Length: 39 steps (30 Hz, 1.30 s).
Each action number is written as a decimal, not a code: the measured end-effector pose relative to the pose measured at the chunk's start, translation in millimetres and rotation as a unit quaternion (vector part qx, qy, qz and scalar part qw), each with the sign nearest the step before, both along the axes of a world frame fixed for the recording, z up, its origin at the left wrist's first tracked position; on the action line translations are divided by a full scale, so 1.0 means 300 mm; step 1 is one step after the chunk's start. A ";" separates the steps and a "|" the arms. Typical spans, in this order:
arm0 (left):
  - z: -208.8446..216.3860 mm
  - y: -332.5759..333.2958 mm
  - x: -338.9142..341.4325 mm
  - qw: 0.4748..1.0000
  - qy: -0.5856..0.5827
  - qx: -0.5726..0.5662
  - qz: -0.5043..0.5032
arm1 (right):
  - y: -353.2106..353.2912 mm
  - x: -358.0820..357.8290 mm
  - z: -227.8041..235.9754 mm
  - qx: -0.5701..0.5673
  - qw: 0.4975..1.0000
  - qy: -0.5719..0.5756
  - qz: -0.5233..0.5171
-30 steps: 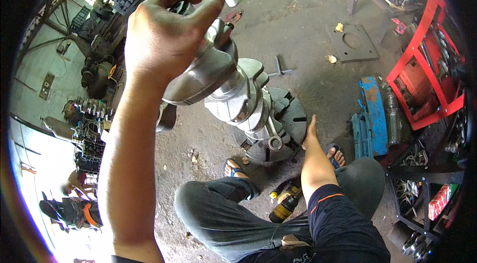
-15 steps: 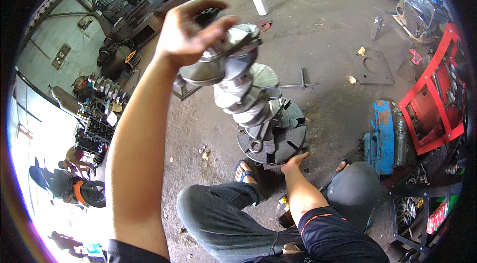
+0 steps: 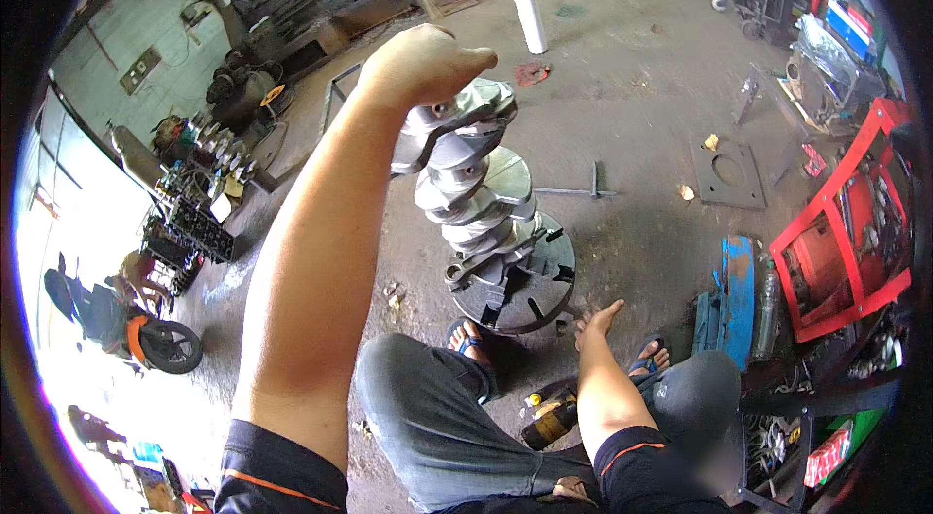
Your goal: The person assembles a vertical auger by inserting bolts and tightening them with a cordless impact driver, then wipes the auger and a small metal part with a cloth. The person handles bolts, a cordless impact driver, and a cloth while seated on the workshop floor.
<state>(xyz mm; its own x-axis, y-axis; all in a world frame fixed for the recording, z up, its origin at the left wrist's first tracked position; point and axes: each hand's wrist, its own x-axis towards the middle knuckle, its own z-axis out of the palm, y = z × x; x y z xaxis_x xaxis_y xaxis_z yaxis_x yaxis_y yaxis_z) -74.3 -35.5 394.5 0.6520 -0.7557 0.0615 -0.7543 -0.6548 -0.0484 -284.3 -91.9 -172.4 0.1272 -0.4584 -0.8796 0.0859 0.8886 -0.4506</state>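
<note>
A grey metal crankshaft (image 3: 476,169) stands upright in front of me on a round slotted plate (image 3: 530,305). My left hand (image 3: 423,67) is closed on the crankshaft's top end, thumb out to the right; the other fingers are mostly hidden behind the hand. A bar with a ring end (image 3: 471,268), like a spanner, lies on the plate at the crankshaft's foot. Low down at the plate's right edge, my right hand (image 3: 596,322) is open, its fingers apart and holding nothing.
A dark bottle (image 3: 550,425) lies between my legs. Blue metal parts (image 3: 739,295) and a red frame (image 3: 826,213) are at the right. Beyond stand a white roll (image 3: 527,9) and a flat holed plate (image 3: 729,174). Engine parts (image 3: 199,222) and a motorbike (image 3: 131,329) are at left.
My left hand has closed over the crankshaft's top. The plate and crankshaft have turned, the ring-ended bar swinging left. My right hand has come away from the plate's rim. The view has shifted.
</note>
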 end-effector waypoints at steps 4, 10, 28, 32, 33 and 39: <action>-0.024 0.033 -0.023 0.991 0.027 -0.116 0.065 | -0.054 0.083 0.129 -0.208 0.977 0.029 -0.046; -0.018 0.047 -0.021 0.990 0.034 -0.122 0.066 | -0.369 0.274 0.645 -0.513 0.823 -0.188 -0.153; -0.034 0.053 -0.027 0.988 0.028 -0.134 0.070 | -0.497 0.168 0.579 -0.240 0.886 0.062 0.391; -0.054 0.045 -0.019 0.982 -0.006 -0.176 0.068 | -0.451 0.247 0.155 -0.141 0.937 0.081 0.308; -0.060 0.049 -0.017 0.975 0.027 -0.207 0.072 | -0.436 0.256 0.063 -0.090 0.943 0.043 0.317; -0.096 0.034 0.006 0.954 -0.030 -0.299 0.006 | -0.360 0.378 -0.322 0.087 0.906 -0.196 0.366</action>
